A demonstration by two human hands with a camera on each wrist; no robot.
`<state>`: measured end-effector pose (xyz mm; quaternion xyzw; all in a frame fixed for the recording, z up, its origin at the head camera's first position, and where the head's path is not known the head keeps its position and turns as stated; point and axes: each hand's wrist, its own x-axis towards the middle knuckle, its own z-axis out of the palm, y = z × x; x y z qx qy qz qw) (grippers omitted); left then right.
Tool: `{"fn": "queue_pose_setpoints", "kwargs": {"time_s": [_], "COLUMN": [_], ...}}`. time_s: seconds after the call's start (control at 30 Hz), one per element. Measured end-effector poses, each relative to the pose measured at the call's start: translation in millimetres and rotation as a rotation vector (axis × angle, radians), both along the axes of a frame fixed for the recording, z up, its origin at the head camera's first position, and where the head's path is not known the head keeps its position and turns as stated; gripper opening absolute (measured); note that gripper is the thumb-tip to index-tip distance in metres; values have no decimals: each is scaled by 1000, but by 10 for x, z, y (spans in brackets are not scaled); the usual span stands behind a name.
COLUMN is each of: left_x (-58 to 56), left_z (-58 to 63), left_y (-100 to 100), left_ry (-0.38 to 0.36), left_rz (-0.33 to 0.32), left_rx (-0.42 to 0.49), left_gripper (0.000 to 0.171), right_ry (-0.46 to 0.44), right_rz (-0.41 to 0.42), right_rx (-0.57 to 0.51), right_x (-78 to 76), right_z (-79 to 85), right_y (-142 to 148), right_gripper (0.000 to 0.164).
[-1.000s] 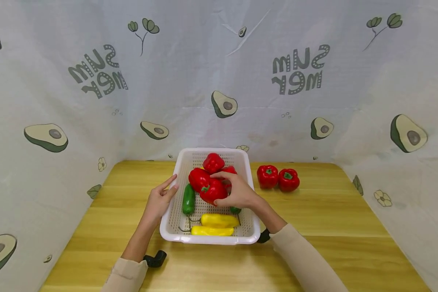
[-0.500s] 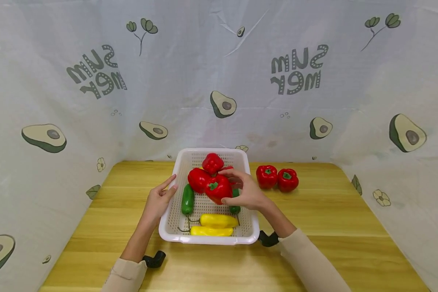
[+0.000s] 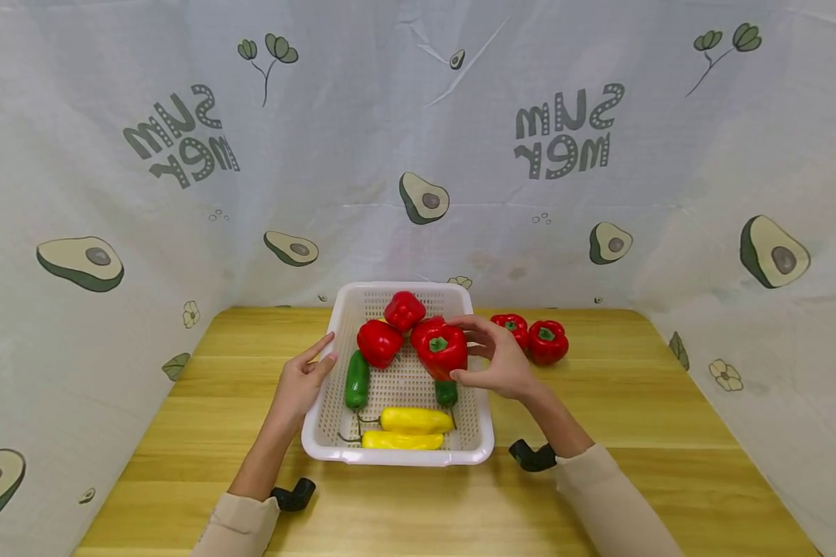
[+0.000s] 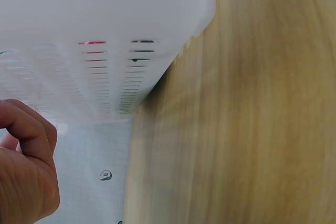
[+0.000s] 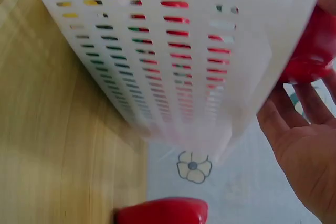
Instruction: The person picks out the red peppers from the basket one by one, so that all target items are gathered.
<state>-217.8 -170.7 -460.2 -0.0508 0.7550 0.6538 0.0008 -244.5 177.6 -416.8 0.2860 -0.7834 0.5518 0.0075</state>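
My right hand grips a red bell pepper above the right side of a white plastic basket. The right wrist view has this pepper just past the basket's rim, fingers around it. At the left rim, my left hand holds the basket between thumb and fingers. Inside lie more red bell peppers, partly overlapped by the held one. A green pepper rests along the left wall, another green one on the right. Two long yellow peppers lie near the front wall.
Two red bell peppers stand on the wooden table right of the basket, one partly behind my right hand. A pale curtain printed with avocados surrounds the table. Black wrist mounts stick out from both wrists.
My right hand has lifted the red bell pepper from the pile and carried it rightward toward the basket's right rim, uncovering the green pepper there. The left hand stays at the rim.
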Motion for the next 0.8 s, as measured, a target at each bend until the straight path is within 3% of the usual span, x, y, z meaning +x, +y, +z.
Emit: {"fn": "queue_pose_setpoints", "kwargs": {"time_s": [0.2, 0.53, 0.8], "left_x": [-7, -2, -3], "left_z": [-17, -24, -13], "left_y": [8, 4, 10], "left_ry": [1, -2, -7], "left_rz": [6, 4, 1], "left_rx": [4, 10, 23], "left_gripper": [49, 49, 49], "right_ry": [-14, -11, -46], "right_rz": [-34, -83, -127], "right_rx": [-17, -70, -17], "right_x": [42, 50, 72], "right_z": [31, -55, -164], "right_y": [234, 678, 916], "right_gripper": [74, 77, 74]}}
